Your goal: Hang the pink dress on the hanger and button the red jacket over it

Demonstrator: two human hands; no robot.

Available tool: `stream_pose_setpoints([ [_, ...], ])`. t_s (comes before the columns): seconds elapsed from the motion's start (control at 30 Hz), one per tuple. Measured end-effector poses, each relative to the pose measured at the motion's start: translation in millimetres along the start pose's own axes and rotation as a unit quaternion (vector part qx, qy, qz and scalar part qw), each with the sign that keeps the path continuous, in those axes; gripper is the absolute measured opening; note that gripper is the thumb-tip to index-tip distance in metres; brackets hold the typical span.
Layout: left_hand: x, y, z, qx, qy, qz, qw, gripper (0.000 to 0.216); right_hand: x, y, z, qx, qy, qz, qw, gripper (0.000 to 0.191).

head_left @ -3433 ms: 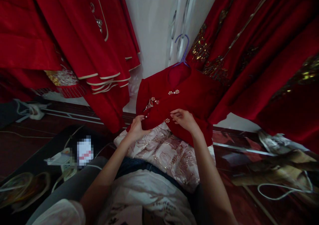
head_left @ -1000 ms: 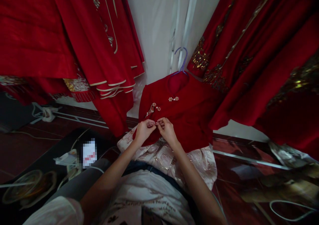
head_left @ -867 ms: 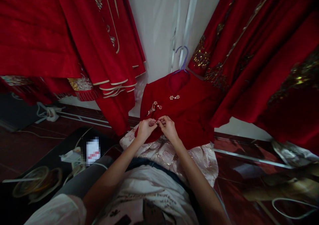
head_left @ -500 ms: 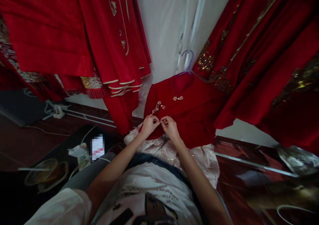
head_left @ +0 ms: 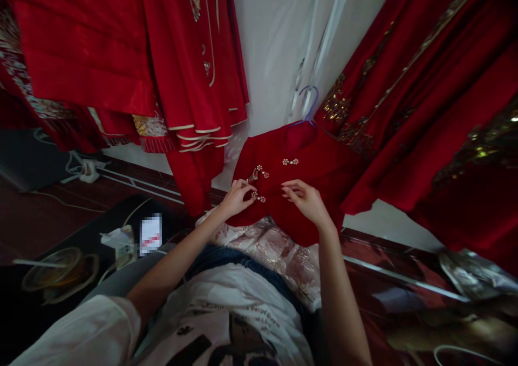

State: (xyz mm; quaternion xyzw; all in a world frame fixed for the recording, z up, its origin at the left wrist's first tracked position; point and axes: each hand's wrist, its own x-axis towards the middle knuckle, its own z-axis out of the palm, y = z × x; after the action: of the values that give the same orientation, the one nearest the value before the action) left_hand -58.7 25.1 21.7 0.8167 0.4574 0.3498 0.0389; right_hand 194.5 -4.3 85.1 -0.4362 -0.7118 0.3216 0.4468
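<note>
A small red garment point(head_left: 319, 177) with pearl frog buttons hangs on a purple hanger point(head_left: 308, 102) and drapes over my lap. My left hand point(head_left: 238, 197) pinches the cloth at its left edge, just beside the lowest pearl button point(head_left: 258, 196). My right hand point(head_left: 306, 200) rests on the red cloth to the right of that button, fingers loosely curled and apart, holding nothing. Two more pearl clasps point(head_left: 290, 161) sit higher on the garment. A pale brocade fabric point(head_left: 275, 250) lies under it on my knees.
Red embroidered robes point(head_left: 121, 58) hang at left and more red gowns point(head_left: 424, 96) at right, with a white wall between. A power strip point(head_left: 117, 242) with cables and a plastic cup point(head_left: 52, 266) lie on the dark floor at left. More clutter sits at the lower right.
Both hands were pinched together on the lowest pearl button; now the right hand has let go and moved right, and the button appears fastened. The camera has shifted slightly.
</note>
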Motion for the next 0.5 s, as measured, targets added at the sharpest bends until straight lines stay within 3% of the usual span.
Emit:
stream_pose_setpoints([
  [0.13, 11, 1, 6, 0.042, -0.012, 0.027, 0.999, 0.021, -6, -10, -20, 0.006, 0.016, 0.006, 1.000, 0.030],
  [0.37, 21, 4, -11, 0.024, -0.106, 0.100, 0.989, 0.015, -11, -17, -33, 0.008, 0.040, 0.004, 0.999, 0.031],
  [0.5, 27, 10, -12, 0.044, -0.128, 0.111, 0.985, 0.009, -12, -18, -36, 0.011, 0.047, 0.003, 0.999, 0.032],
])
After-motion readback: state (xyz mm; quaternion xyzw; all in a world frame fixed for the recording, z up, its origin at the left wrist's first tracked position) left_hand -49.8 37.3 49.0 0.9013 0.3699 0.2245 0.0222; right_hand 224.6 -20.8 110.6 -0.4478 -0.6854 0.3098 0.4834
